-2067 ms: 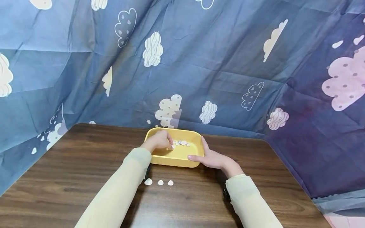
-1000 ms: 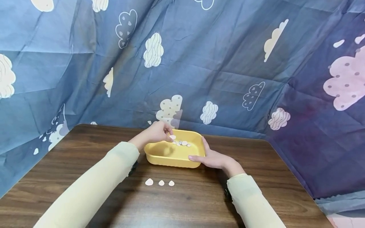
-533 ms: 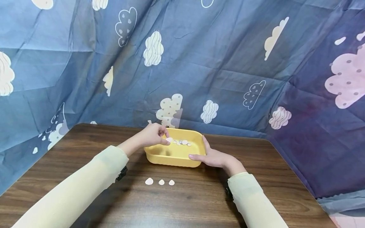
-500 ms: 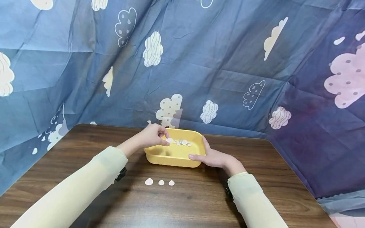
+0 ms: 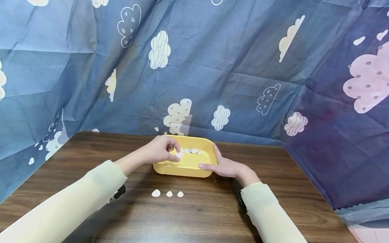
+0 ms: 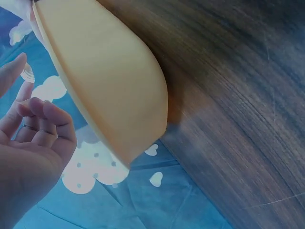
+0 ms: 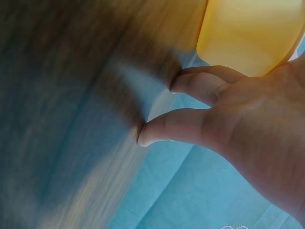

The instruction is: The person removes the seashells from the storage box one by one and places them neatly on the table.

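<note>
A yellow plastic tub [image 5: 182, 172] stands on the table. My left hand [image 5: 159, 149] is over the tub's left part, pinching a white seashell [image 5: 180, 155] between thumb and fingertip. In the left wrist view the same seashell [image 6: 27, 73] shows ridges, and the other fingers are curled without touching it. My right hand [image 5: 228, 167] holds the tub's right end, thumb over the front rim and fingers along the side. The right wrist view shows two fingertips of that hand [image 7: 252, 119] down at the tabletop. Several small shells [image 5: 194, 151] lie inside the tub.
Three white shells, the middle one [image 5: 169, 194] among them, lie in a row on the wooden table [image 5: 212, 216] in front of the tub. A blue cloud-print cloth [image 5: 200, 67] hangs behind the table and along its sides.
My left hand has lifted a seashell from the tub's floor, then shifted slightly left and towards me with it. The right hand keeps its hold on the tub.
</note>
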A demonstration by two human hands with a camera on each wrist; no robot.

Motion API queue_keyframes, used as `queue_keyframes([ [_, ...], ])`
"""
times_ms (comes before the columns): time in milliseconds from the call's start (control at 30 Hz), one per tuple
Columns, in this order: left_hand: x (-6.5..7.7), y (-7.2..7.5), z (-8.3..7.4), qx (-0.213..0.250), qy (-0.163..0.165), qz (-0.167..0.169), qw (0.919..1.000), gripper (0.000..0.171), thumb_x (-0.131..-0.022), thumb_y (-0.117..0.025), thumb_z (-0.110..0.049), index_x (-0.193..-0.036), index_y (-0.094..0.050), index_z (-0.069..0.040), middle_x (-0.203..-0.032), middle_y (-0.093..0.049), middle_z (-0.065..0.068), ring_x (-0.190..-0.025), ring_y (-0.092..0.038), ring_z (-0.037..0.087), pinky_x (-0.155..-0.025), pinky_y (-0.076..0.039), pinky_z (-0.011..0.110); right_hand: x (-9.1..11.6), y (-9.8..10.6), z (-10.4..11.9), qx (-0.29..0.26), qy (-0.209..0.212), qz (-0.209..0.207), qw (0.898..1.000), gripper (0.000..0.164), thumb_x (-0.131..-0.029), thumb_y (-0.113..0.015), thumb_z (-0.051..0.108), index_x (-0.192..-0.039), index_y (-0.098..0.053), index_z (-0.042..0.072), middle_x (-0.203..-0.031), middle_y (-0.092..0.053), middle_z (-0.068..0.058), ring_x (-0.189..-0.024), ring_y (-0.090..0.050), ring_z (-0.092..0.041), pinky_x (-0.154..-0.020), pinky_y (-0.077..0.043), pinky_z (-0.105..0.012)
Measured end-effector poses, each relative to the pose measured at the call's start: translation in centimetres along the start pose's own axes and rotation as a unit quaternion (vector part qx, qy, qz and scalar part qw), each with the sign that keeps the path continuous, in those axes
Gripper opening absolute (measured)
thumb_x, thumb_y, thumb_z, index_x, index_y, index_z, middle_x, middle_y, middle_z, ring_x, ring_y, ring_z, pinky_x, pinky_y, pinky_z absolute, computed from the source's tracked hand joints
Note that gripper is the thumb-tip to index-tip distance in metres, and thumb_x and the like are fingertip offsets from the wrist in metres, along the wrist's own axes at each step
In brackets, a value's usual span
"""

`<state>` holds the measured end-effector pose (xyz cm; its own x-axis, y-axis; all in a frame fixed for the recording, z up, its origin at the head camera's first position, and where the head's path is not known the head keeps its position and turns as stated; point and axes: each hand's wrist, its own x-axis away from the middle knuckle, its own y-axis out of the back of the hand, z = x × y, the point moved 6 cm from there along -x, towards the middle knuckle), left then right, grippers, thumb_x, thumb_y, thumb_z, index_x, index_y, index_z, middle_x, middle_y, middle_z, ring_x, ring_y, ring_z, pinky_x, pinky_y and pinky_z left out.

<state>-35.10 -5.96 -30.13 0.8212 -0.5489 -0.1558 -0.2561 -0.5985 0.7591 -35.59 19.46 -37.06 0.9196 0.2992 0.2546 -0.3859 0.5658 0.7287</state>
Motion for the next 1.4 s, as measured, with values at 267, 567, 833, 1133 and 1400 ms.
queue_keyframes([
  [267,1.2,-1.7,-1.4,0.014,-0.024,0.028,0.9992,0.019,-0.086,-0.088,-0.016,-0.098,-0.075,-0.009,-0.061,-0.041,-0.008,-0.058,-0.037,0.008,-0.063,-0.039,0.024,0.2,-0.1,0.1,-0.006,0.0,0.002,1.0,0.134,-0.088,-0.07,0.074,-0.169,0.019,0.015,-0.165,-0.04,-0.024,-0.147,-0.047,-0.031,-0.126,-0.034,-0.055],
  [567,2.2,-3.7,-2.2,0.028,-0.039,0.042,0.998,0.017,-0.086,-0.088,-0.017,-0.096,-0.075,-0.015,-0.061,-0.044,-0.009,-0.061,-0.042,0.005,-0.065,-0.042,0.022,0.2,0.0,0.4,-0.009,0.009,-0.004,1.0,0.132,-0.089,-0.071,0.072,-0.169,0.017,0.014,-0.165,-0.039,-0.024,-0.144,-0.048,-0.031,-0.126,-0.033,-0.053],
  [833,2.9,-6.2,-2.3,0.042,-0.046,0.077,0.995,0.017,-0.085,-0.088,-0.016,-0.096,-0.074,-0.015,-0.059,-0.046,-0.011,-0.057,-0.043,0.003,-0.061,-0.04,0.02,0.3,0.0,0.4,-0.011,0.008,-0.002,1.0,0.132,-0.089,-0.07,0.072,-0.169,0.019,0.014,-0.168,-0.034,-0.026,-0.149,-0.046,-0.032,-0.128,-0.032,-0.055],
  [1133,3.0,-8.8,-2.5,0.016,-0.05,0.123,0.991,0.017,-0.085,-0.087,-0.014,-0.094,-0.073,-0.015,-0.057,-0.048,-0.011,-0.047,-0.044,0.002,-0.055,-0.04,0.019,0.3,0.0,0.4,-0.002,0.009,-0.005,1.0,0.131,-0.09,-0.068,0.073,-0.169,0.019,0.015,-0.17,-0.031,-0.028,-0.148,-0.046,-0.032,-0.127,-0.032,-0.055],
  [1400,2.8,-10.6,-2.6,-0.008,-0.043,0.152,0.9874,0.016,-0.084,-0.088,-0.016,-0.089,-0.073,-0.015,-0.053,-0.045,-0.012,-0.048,-0.039,0.001,-0.05,-0.032,0.019,0.3,-0.1,0.3,-0.012,0.011,-0.007,1.0,0.131,-0.09,-0.07,0.071,-0.169,0.018,0.015,-0.167,-0.036,-0.026,-0.147,-0.047,-0.031,-0.127,-0.032,-0.055],
])
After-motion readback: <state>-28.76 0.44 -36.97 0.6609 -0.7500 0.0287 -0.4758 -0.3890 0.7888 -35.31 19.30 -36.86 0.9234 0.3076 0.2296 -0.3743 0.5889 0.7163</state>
